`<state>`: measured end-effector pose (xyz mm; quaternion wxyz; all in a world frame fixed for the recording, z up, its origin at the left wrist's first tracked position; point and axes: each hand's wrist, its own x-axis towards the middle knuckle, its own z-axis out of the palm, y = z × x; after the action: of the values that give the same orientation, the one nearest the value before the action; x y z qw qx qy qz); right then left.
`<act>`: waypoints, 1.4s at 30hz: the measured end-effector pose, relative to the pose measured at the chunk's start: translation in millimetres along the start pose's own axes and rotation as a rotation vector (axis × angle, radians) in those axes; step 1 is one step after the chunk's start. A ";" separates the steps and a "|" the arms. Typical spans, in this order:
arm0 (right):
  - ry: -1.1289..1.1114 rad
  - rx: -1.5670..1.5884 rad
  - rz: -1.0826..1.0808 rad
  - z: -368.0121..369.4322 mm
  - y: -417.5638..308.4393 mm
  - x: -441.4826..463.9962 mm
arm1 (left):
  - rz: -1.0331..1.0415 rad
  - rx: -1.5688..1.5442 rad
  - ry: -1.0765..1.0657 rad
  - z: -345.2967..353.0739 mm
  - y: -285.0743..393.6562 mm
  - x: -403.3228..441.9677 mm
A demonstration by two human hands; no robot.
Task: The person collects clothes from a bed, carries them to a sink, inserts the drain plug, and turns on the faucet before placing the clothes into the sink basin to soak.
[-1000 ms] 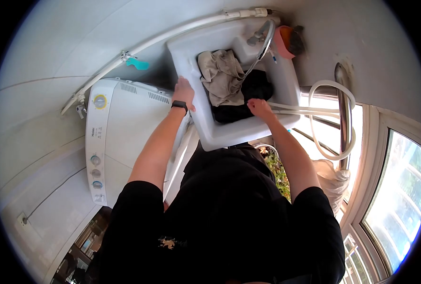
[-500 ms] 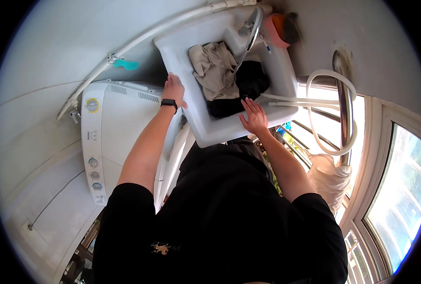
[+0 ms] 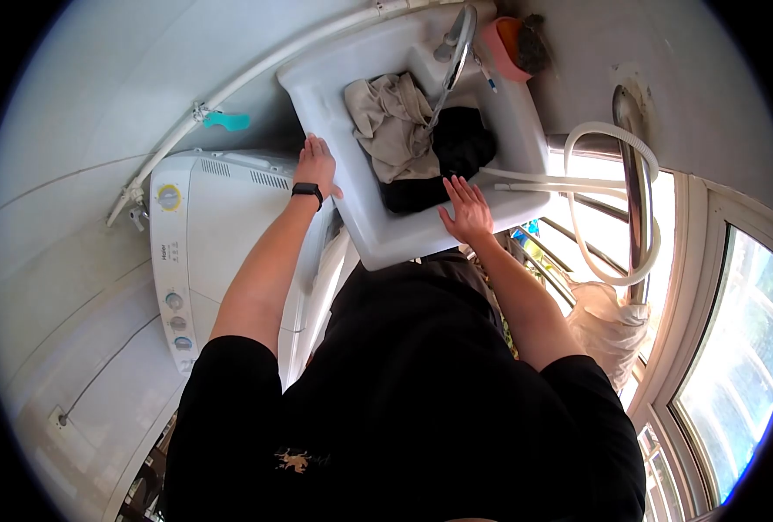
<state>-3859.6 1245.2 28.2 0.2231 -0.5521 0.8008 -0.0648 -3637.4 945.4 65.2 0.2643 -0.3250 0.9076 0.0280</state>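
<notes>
A white sink [image 3: 386, 240] holds a bunched beige garment [image 3: 392, 122] and some black cloth [image 3: 463, 143] heaped against it. My left hand [image 3: 318, 165], with a black watch [image 3: 308, 190] on the wrist, rests on the sink's left rim, fingers stretched out and holding nothing. On the near rim lies my right hand [image 3: 468, 212], its fingers apart, the tips close to the black cloth; whether they touch it I cannot tell. A metal faucet [image 3: 463, 52] arches over the clothes, and its stream runs down onto them.
To the left stands a white washing machine [image 3: 230, 226] with knobs. A pink container [image 3: 506, 50] sits at the sink's back right corner. A pale corrugated hose [image 3: 617, 130] loops by a metal pipe on the right, near a window [image 3: 726, 348].
Both hands stay on the sink's rim. The view has shifted very slightly; the clothes lie as before.
</notes>
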 end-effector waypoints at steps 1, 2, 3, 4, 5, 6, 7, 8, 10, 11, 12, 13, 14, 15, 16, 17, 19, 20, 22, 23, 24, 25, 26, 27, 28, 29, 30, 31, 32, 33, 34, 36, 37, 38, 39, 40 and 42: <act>0.002 0.001 -0.001 0.5 0.5 0.0 | 0.002 0.004 0.003 -0.3 0.2 -0.7; 0.004 0.002 -0.001 1.2 1.1 -0.1 | 0.003 0.007 0.006 -0.6 0.4 -0.7; 0.006 0.003 -0.001 2.3 1.6 -0.3 | 0.004 0.009 0.005 -0.8 0.4 -0.4; 0.005 0.004 0.001 3.6 2.1 -0.3 | 0.004 0.010 0.003 -0.9 0.2 -0.4; 0.004 0.004 0.003 4.9 2.5 -0.1 | 0.005 0.012 0.001 -1.0 0.0 -0.3; 0.003 0.005 0.005 5.3 2.5 0.1 | 0.004 0.014 -0.003 -1.5 0.2 -0.5; -0.001 0.006 0.007 5.5 2.7 0.0 | 0.003 0.015 -0.006 -2.0 0.6 -0.7; -0.005 0.006 0.010 5.5 3.0 0.0 | 0.001 0.017 -0.009 -2.6 0.8 -0.6; -0.008 0.009 0.013 5.5 3.0 0.4 | 0.001 0.013 -0.011 -2.5 0.8 -0.3; -0.008 0.011 0.015 5.5 2.9 0.5 | 0.001 0.010 -0.013 -2.3 0.9 -0.1; -0.009 0.013 0.016 5.9 3.1 0.5 | -0.002 0.002 -0.016 -3.3 1.1 -0.2; -0.003 0.015 0.014 6.8 3.6 0.3 | -0.004 -0.006 -0.020 -4.4 1.2 -0.6; 0.003 0.017 0.013 8.2 4.2 0.3 | -0.007 -0.014 -0.024 -5.1 1.3 -1.0; 0.009 0.019 0.011 8.7 4.5 0.3 | -0.007 -0.024 -0.022 -5.1 1.3 -1.1; 0.013 0.024 0.013 9.1 4.8 0.0 | -0.006 -0.034 -0.021 -5.2 1.2 -1.3; 0.018 0.029 0.014 9.7 5.0 -0.1 | -0.006 -0.044 -0.019 -5.1 1.0 -1.5; 0.032 0.033 0.012 11.0 5.4 -0.4 | -0.004 -0.052 -0.014 -5.2 0.9 -1.7; 0.041 0.031 0.009 12.2 5.8 -0.5 | -0.003 -0.055 -0.012 -5.1 0.9 -1.9; 0.047 0.030 0.004 13.8 7.0 -0.3 | -0.003 -0.058 -0.011 -4.2 0.5 -1.8; 0.045 0.030 0.003 14.5 7.8 -0.1 | -0.004 -0.059 -0.010 -3.9 0.3 -1.7; 0.043 0.031 0.001 15.1 8.3 -0.1 | -0.004 -0.058 -0.013 -4.5 0.4 -1.8; 0.046 0.032 0.002 16.0 8.5 -0.3 | -0.004 -0.057 -0.017 -5.5 0.8 -1.9; 0.048 0.033 0.002 16.8 8.6 -0.4 | -0.004 -0.056 -0.020 -6.0 1.0 -1.9; 0.050 0.034 0.003 17.0 8.5 -0.4 | -0.004 -0.053 -0.021 -5.7 0.9 -1.7; 0.043 0.035 0.005 16.9 8.7 -0.5 | -0.004 -0.049 -0.022 -5.0 0.9 -1.2; 0.037 0.036 0.008 16.9 8.9 -0.6 | -0.004 -0.046 -0.023 -4.5 0.8 -0.8; 0.030 0.038 0.010 16.5 8.9 -0.5 | -0.003 -0.044 -0.023 -4.4 0.6 -0.4; 0.030 0.039 0.011 16.2 8.7 -0.4 | -0.002 -0.042 -0.024 -4.3 0.5 -0.1; 0.030 0.040 0.012 15.9 8.5 -0.5 | -0.001 -0.040 -0.025 -4.1 0.4 -0.1; 0.029 0.041 0.012 15.5 8.4 -0.4 | -0.001 -0.040 -0.024 -3.8 0.3 -0.1; 0.029 0.043 0.013 15.1 8.2 -0.4 | -0.002 -0.040 -0.024 -3.6 0.2 -0.3; 0.028 0.047 0.013 14.5 8.0 -0.5 | -0.002 -0.041 -0.022 -4.0 0.3 -0.6; 0.030 0.048 0.015 14.6 7.9 -0.5 | -0.003 -0.042 -0.020 -4.6 0.4 -0.7; 0.031 0.049 0.017 14.6 7.8 -0.5 | -0.003 -0.042 -0.019 -5.0 0.7 -0.9; 0.032 0.051 0.019 14.9 7.8 -0.7 | -0.003 -0.042 -0.021 -5.1 0.8 -1.1; 0.032 0.050 0.018 15.5 8.1 -0.6 | -0.003 -0.041 -0.021 -5.4 0.8 -1.0; 0.032 0.049 0.017 16.4 8.6 -0.6 | -0.003 -0.039 -0.023 -6.1 0.9 -0.8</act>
<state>-3859.8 1251.4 10.8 0.2244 -0.5385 0.8071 -0.0913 -3640.3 945.2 70.7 0.2684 -0.3312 0.9033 0.0490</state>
